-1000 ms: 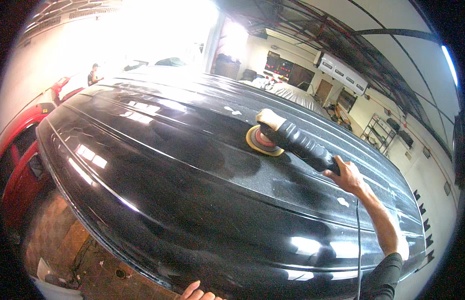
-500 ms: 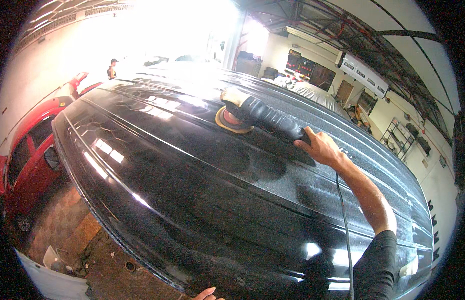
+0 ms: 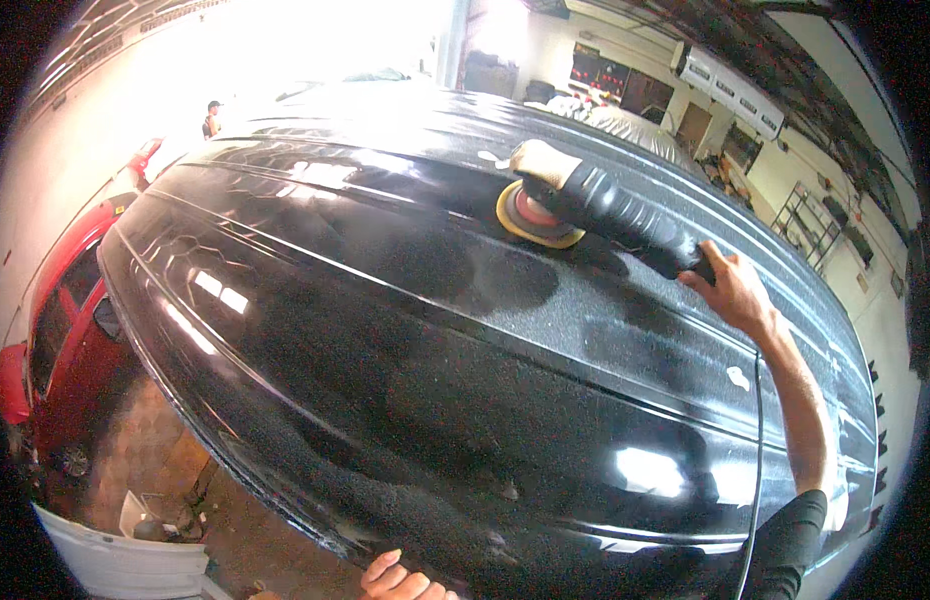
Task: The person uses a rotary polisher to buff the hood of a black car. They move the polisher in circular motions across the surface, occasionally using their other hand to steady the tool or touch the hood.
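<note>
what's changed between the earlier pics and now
The polisher swung left across the black roof, then came back right, moving with the right hand. Nothing was taken up or let go: that hand still grips its rear end, and the left hand stays by the roof's near edge.

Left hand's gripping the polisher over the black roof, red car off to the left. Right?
Wrong hand: the head view shows the right hand gripping the polisher. The black roof beneath it and the red car off to the left are correct.
</note>
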Tool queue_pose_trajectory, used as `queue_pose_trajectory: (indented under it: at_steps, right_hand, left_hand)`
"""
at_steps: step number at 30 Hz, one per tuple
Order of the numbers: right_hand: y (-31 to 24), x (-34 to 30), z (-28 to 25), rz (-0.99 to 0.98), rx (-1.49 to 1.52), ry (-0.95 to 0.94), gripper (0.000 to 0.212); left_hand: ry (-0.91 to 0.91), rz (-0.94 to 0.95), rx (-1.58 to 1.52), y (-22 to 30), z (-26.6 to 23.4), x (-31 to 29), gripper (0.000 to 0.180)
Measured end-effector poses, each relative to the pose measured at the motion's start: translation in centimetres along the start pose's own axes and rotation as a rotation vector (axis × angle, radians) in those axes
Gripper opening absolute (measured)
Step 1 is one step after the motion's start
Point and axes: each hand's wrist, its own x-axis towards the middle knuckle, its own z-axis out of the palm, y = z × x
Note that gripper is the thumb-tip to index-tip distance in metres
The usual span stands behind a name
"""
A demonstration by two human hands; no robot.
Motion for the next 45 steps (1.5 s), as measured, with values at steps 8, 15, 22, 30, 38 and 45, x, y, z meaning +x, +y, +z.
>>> queue_pose_trajectory:
  at_steps: [8,15,22,30,38,45]
  right_hand:
    - [0.7,-0.6,1.3,0.060,0.001,-0.002,0.059]
    - [-1.0,1.4,2.7,-0.056,-0.015,0.056,0.054]
    - [-1.4,3.1,4.9,-0.136,0.051,0.146,0.050]
    - [-1.5,1.9,2.5,-0.011,0.088,0.022,0.049]
    - [0.6,-1.8,1.4,0.047,0.092,0.040,0.050]
    - [0.8,-2.0,2.0,0.065,0.035,0.053,0.051]
  left_hand:
    - [-0.172,-0.043,0.017,0.4,-0.7,0.3,0.036]
    - [-0.231,-0.061,0.056,0.3,-1.5,-2.9,0.037]
    - [-0.118,-0.033,0.092,0.1,-0.7,-4.5,0.040]
    - [-0.071,-0.090,0.069,0.0,-0.3,-5.2,0.035]
    - [-0.133,-0.082,0.048,-0.9,-1.0,-5.9,0.034]
    - [-0.128,-0.101,0.062,-0.6,-0.8,-5.4,0.036]
